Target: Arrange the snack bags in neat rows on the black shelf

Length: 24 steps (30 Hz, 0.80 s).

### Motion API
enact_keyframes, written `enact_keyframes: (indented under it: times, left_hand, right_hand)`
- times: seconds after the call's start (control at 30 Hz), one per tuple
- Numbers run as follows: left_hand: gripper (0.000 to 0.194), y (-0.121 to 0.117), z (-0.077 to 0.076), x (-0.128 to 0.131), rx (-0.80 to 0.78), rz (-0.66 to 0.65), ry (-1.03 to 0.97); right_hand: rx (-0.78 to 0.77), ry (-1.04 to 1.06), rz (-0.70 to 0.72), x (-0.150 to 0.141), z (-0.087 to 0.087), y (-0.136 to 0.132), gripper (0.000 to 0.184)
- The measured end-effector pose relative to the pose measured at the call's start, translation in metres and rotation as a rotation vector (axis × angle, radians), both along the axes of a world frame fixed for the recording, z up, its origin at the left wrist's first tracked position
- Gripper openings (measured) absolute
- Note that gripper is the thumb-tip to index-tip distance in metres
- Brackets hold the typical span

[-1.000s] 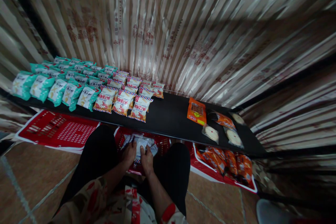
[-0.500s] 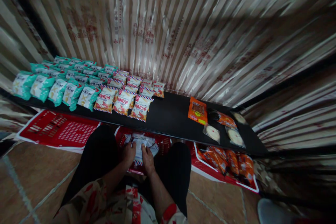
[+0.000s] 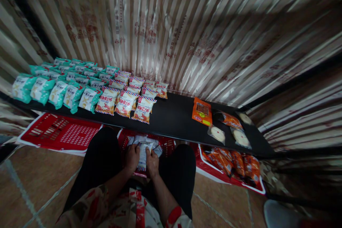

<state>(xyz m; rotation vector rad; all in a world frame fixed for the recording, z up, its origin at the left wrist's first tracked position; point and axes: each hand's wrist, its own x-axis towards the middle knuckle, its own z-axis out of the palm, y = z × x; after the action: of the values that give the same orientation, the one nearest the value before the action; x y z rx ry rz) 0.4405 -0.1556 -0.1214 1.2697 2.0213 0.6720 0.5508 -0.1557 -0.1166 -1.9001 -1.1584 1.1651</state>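
Observation:
Between my knees, my left hand (image 3: 132,157) and my right hand (image 3: 152,162) grip the two sides of a silvery-white snack bag (image 3: 143,155) with a striped lower edge. Both hands are closed, thumbs on top of the bag; the undersides of the fingers are hidden. Beneath it, a red basket (image 3: 169,146) holds more pale bags. On the black shelf (image 3: 173,121) above stand rows of white-and-orange snack bags (image 3: 125,104) with striped edges. Left of these are several rows of teal snack bags (image 3: 59,92).
Right on the shelf lie an orange packet (image 3: 202,111), an orange-and-black packet (image 3: 229,119) and round pale wrapped items (image 3: 217,134). Below stand a basket of orange packets (image 3: 232,162) and a red basket (image 3: 77,135) at left. A striped curtain (image 3: 165,35) hangs behind.
The bag has shifted and turned slightly in my hands, its striped end showing more plainly. Both hands keep hold of it. The shelf goods stay as they were.

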Motion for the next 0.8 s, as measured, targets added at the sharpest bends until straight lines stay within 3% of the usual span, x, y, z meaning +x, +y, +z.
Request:
enact_keyframes:
  times: [0.1,0.3,0.57,0.8]
  left_hand:
    - [0.031,-0.005,0.006,0.000,0.099,-0.055,0.019]
    - [0.034,-0.017,0.007,0.009,0.387,-0.310,0.070]
    - [0.045,-0.033,0.000,0.009,0.403,-0.515,0.071]
    - [0.074,-0.041,-0.002,-0.001,0.399,-0.680,0.084]
  right_hand:
    - [0.018,-0.074,0.036,0.000,0.004,0.000,0.044]
    - [0.019,-0.117,0.022,0.001,0.006,0.001,0.043]
    - [0.015,-0.147,0.014,0.006,0.004,0.001,0.050]
    - [-0.062,-0.153,0.041,0.008,0.010,0.002,0.061]
